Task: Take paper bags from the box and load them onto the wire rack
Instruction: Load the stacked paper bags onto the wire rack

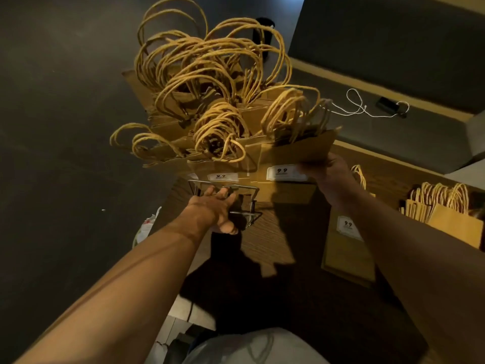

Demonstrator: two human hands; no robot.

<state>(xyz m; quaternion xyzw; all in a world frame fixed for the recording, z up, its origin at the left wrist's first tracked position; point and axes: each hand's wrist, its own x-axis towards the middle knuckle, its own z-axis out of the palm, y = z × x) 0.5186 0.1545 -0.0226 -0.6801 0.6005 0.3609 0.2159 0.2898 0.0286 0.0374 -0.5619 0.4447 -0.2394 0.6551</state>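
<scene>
A wire rack (250, 206) stands on a wooden counter (275, 240), packed with several brown paper bags (199, 127) whose twisted yellow handles rise in a tangle. My left hand (219, 208) grips the rack's front wire frame. My right hand (328, 174) holds a bundle of paper bags (299, 145) by the lower part, handles up and blurred, against the right side of the loaded stack. White labels reading "99" show on the bags' fronts.
A flat paper bag (346, 248) lies on the counter to the right, under my right forearm. More bags (446, 211) stand at the right edge. A white cord (367, 109) and a small dark device lie on the ledge behind. Dark floor is at left.
</scene>
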